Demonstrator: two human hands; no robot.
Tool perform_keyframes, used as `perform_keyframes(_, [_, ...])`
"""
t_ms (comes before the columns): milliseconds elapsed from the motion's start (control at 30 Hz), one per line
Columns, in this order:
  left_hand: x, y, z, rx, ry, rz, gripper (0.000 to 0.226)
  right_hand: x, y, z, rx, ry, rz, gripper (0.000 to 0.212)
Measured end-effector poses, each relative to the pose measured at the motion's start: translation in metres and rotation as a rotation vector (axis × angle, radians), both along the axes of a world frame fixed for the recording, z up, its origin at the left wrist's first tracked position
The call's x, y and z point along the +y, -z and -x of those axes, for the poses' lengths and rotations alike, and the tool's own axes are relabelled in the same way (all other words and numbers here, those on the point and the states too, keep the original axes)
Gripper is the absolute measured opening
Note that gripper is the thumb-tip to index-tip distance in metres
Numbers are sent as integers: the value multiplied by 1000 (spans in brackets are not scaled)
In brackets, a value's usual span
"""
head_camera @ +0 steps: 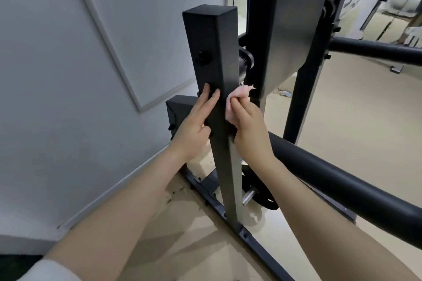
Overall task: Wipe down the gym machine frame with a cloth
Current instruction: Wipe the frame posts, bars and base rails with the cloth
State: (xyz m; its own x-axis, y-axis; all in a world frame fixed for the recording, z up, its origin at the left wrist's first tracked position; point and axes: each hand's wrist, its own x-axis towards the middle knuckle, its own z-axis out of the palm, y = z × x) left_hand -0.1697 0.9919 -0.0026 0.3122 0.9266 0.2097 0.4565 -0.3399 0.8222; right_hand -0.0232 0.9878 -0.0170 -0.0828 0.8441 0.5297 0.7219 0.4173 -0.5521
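Cloth (237,96) is pinched by right hand (249,130) against the post (217,68); left hand (194,130), fingers straight, steadies it; firm strokes are advised.

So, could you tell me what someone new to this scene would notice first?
Most striking is the black square post standing upright at the centre, with both hands on it. The left hand lies with straight fingers against its left face, while the right hand presses a pink cloth to its right edge. Next, a thick black padded bar runs off to the lower right behind the right forearm.
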Motion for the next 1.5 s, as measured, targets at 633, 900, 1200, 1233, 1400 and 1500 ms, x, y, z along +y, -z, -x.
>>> perform_keyframes(633, [-11, 259, 21, -263, 23, 242, 76, 30, 179, -9, -873, -18, -534, 43])
perform_keyframes(900, [25, 328, -5, -475, 202, 70, 55, 30, 232, -23, -1033, 49, -567, 43])
perform_keyframes(1200, [36, 325, 8, -299, 209, -71, 49, 22, 238, -10, -1138, 14, -530, 44])
perform_keyframes(1233, [37, 325, 8, -269, 180, -89, 45, 18, 241, -11, -1162, -35, -493, 43])
perform_keyframes(1400, [43, 325, -2, -275, 111, -77, 61, 38, 185, -4, -1166, 47, -658, 45])
perform_keyframes(1500, [44, 324, -8, -265, 46, -88, 66, 37, 203, -5, -1093, 61, -675, 49])
